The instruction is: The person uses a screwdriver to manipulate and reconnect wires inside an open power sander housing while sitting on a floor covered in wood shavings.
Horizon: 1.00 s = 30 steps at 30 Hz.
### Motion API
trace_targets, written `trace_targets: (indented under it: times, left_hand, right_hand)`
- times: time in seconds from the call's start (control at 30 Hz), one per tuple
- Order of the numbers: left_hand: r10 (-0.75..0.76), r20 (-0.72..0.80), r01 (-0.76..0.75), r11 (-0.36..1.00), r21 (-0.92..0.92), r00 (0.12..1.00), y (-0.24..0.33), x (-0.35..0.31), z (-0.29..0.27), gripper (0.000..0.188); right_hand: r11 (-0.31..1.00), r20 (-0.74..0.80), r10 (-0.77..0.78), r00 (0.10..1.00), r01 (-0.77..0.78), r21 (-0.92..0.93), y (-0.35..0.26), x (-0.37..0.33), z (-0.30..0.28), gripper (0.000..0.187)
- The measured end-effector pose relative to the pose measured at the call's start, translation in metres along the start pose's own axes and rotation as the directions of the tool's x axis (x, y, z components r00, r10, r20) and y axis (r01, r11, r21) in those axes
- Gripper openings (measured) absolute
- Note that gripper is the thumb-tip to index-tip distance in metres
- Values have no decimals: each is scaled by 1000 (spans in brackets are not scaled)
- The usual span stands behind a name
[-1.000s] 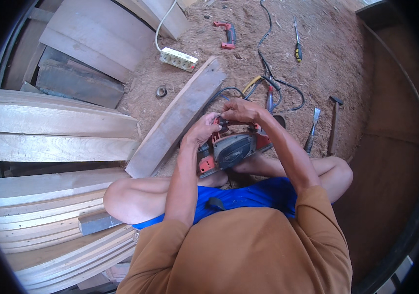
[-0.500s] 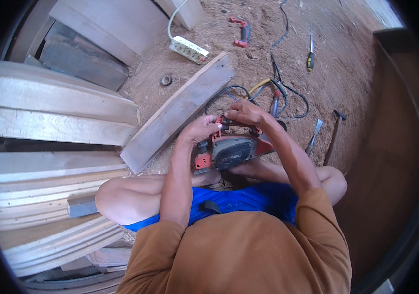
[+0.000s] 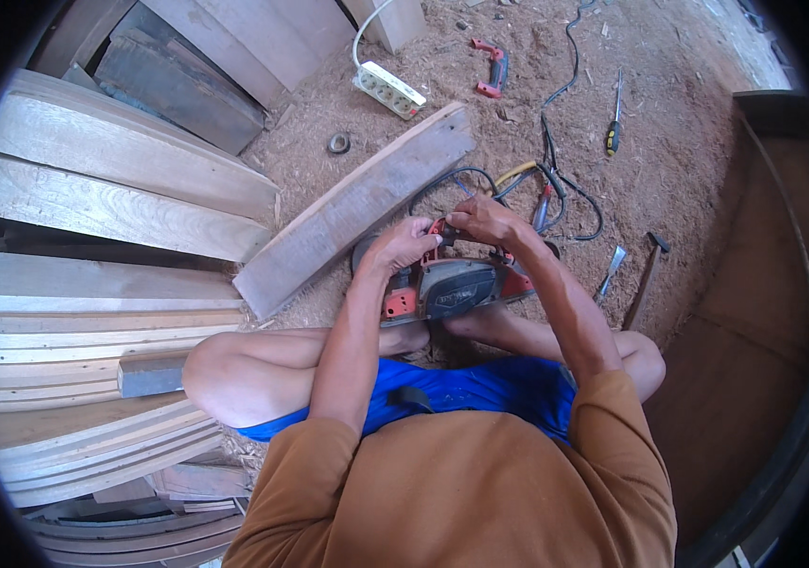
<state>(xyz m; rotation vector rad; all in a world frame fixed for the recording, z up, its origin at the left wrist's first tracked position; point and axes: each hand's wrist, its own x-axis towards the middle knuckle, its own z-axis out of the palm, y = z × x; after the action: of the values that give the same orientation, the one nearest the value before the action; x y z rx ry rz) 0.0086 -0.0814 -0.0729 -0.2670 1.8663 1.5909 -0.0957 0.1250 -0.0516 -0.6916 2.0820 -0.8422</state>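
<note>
Both hands, left hand [image 3: 403, 248] and right hand [image 3: 482, 220], close their grip on the red-and-grey electric planer [image 3: 452, 287].

Between the earlier pictures and now the view itself has moved more than the things. The camera has tipped, so the power strip [image 3: 387, 89], the loose plank [image 3: 352, 210] and the red clamp [image 3: 490, 66] now sit higher and more to the right than a second ago. The stacked boards [image 3: 111, 189] at the left fill more of the view. The screwdriver [image 3: 615, 133] and the hammer [image 3: 646, 279] have shifted right as well.

The left hand [image 3: 403, 248] has slid a little toward the far end of the red and grey power tool [image 3: 452, 284]. The right hand [image 3: 482, 220] has drawn closer to it, and the fingertips of both now nearly meet at the tool's far edge.
</note>
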Motion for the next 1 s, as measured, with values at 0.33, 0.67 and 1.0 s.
trace_targets:
  times: [0.33, 0.67, 1.0]
  left_hand:
    - [59, 22, -51, 957, -284, 998, -2, 9, -5, 25]
    - [4, 27, 5, 935, -353, 1000, 14, 9, 0, 20]
    - [-15, -8, 12, 959, -282, 1000, 14, 9, 0, 21]
  right_hand:
    - [999, 16, 33, 999, -34, 36, -10, 0, 0, 38]
    - [962, 71, 120, 990, -134, 238, 12, -2, -8, 39]
    - [988, 81, 81, 993, -90, 124, -9, -10, -10, 35]
